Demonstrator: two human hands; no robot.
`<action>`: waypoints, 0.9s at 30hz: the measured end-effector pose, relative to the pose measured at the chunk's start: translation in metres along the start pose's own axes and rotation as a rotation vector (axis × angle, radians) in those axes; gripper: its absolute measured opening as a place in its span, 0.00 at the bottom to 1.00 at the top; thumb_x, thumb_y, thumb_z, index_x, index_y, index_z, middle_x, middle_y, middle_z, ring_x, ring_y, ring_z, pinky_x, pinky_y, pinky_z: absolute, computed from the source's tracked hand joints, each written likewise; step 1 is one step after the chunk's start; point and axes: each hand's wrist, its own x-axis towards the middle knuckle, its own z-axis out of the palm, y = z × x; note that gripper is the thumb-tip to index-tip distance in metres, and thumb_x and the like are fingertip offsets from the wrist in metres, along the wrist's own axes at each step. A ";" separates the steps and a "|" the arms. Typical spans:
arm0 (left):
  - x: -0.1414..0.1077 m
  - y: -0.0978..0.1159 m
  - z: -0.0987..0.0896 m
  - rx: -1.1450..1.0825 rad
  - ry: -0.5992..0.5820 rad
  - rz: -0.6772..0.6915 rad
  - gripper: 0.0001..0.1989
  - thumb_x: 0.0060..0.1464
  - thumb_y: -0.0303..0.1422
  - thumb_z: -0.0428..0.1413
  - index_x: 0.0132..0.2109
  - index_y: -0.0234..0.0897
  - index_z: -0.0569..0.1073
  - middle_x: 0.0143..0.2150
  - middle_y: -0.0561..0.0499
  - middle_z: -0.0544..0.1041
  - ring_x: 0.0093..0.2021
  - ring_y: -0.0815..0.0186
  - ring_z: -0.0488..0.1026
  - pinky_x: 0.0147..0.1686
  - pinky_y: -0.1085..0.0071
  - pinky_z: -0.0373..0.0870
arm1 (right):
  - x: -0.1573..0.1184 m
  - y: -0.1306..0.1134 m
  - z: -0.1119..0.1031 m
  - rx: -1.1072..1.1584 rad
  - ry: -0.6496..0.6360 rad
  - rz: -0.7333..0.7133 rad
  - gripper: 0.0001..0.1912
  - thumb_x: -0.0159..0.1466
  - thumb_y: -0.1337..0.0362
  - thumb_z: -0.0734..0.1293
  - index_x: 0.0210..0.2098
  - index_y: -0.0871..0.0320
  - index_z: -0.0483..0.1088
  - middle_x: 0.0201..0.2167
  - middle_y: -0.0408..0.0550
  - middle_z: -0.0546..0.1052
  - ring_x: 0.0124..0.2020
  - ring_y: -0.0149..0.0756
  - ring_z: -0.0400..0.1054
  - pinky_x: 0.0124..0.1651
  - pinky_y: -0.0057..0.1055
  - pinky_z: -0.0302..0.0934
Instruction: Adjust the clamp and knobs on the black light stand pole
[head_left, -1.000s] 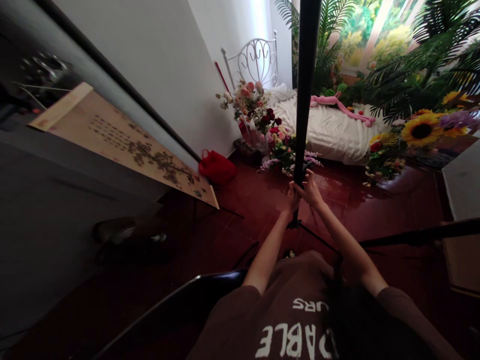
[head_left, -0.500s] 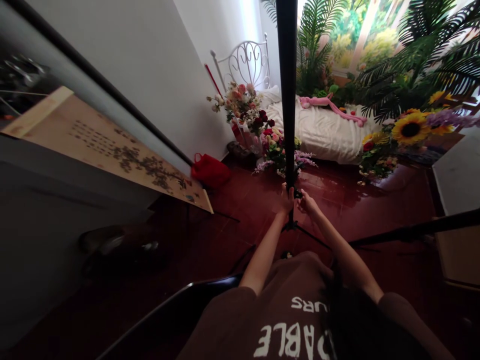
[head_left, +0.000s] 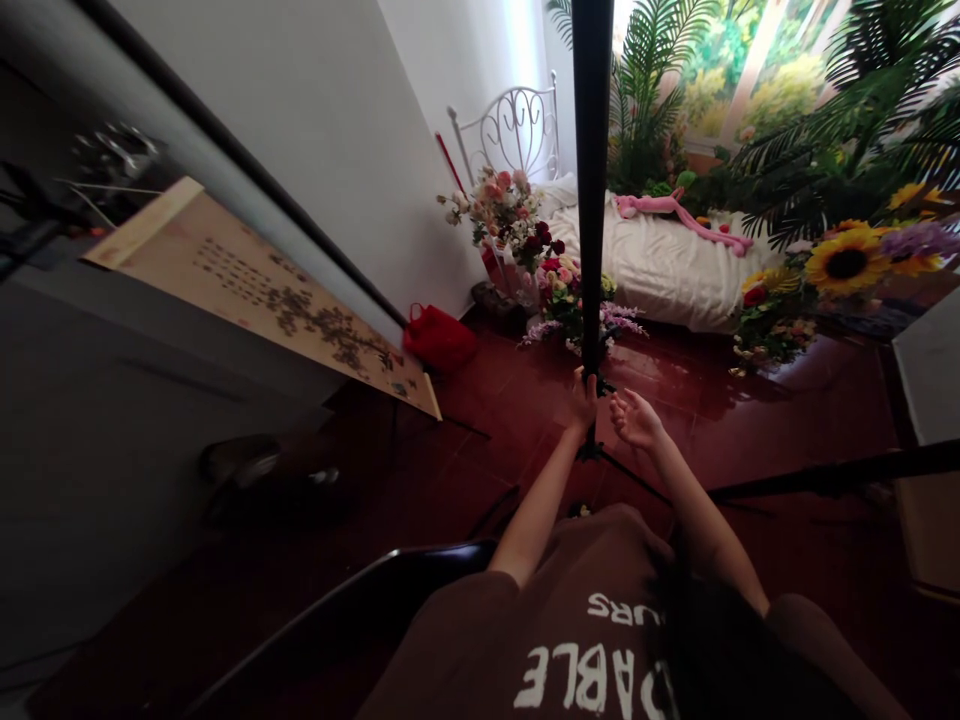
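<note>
A tall black stand pole [head_left: 592, 200] rises upright in front of me, its lower end spreading into thin legs near the floor. My left hand [head_left: 583, 404] is wrapped round the pole low down, just beside a small dark knob [head_left: 606, 386] on a collar. To the right of that knob, my right hand [head_left: 637, 420] is turned palm up with loosely bent fingers. A small gap shows between it and the pole, and I see nothing held in it.
On the left a painted scroll [head_left: 300, 310] slants near a red bag [head_left: 439, 338]. Artificial flowers [head_left: 555, 270] and a white-covered bed [head_left: 667, 265] stand ahead. A second dark pole [head_left: 847, 470] crosses at the right. Sunflowers [head_left: 844, 263] and palm leaves fill the far right.
My right hand has come off the knob, moving slightly right and turning palm up. My left hand keeps its grip on the pole. The whole view has shifted a little.
</note>
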 end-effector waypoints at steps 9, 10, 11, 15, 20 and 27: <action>-0.104 -0.022 0.046 0.067 0.060 -0.198 0.36 0.60 0.48 0.44 0.65 0.28 0.48 0.66 0.29 0.52 0.67 0.53 0.54 0.66 0.53 0.50 | -0.113 0.024 -0.156 0.164 0.341 -0.317 0.11 0.66 0.66 0.57 0.41 0.57 0.71 0.34 0.46 0.81 0.27 0.28 0.76 0.24 0.20 0.70; -0.115 -0.022 0.059 0.052 0.004 -0.220 0.36 0.60 0.48 0.45 0.66 0.28 0.46 0.66 0.29 0.50 0.67 0.52 0.55 0.66 0.53 0.51 | -0.128 0.027 -0.170 0.193 0.372 -0.368 0.11 0.65 0.67 0.58 0.41 0.56 0.71 0.34 0.46 0.81 0.28 0.28 0.77 0.25 0.20 0.71; -0.125 -0.020 0.072 0.026 -0.073 -0.228 0.35 0.60 0.47 0.45 0.66 0.29 0.46 0.66 0.29 0.49 0.66 0.53 0.56 0.65 0.53 0.53 | -0.143 0.029 -0.181 0.221 0.404 -0.423 0.11 0.64 0.68 0.58 0.40 0.56 0.71 0.34 0.46 0.81 0.28 0.29 0.77 0.25 0.21 0.71; -0.152 0.004 0.128 -0.122 -0.440 -0.134 0.30 0.61 0.46 0.45 0.63 0.34 0.51 0.63 0.34 0.54 0.60 0.58 0.63 0.63 0.55 0.58 | -0.199 0.032 -0.201 0.286 0.540 -0.629 0.10 0.63 0.68 0.58 0.39 0.56 0.70 0.33 0.46 0.81 0.28 0.30 0.77 0.24 0.22 0.71; -0.166 0.070 0.191 -0.274 -0.782 0.093 0.27 0.62 0.47 0.45 0.60 0.35 0.56 0.60 0.37 0.61 0.58 0.60 0.64 0.61 0.56 0.60 | -0.256 0.019 -0.192 0.206 0.686 -0.835 0.10 0.66 0.62 0.58 0.37 0.54 0.70 0.32 0.45 0.81 0.28 0.30 0.76 0.24 0.23 0.69; -0.187 0.155 0.249 -0.398 -1.092 0.408 0.25 0.61 0.44 0.49 0.60 0.36 0.59 0.58 0.39 0.67 0.59 0.60 0.66 0.61 0.59 0.61 | -0.300 -0.015 -0.166 -0.105 0.846 -0.931 0.20 0.67 0.47 0.55 0.38 0.53 0.70 0.32 0.47 0.81 0.27 0.32 0.74 0.23 0.25 0.64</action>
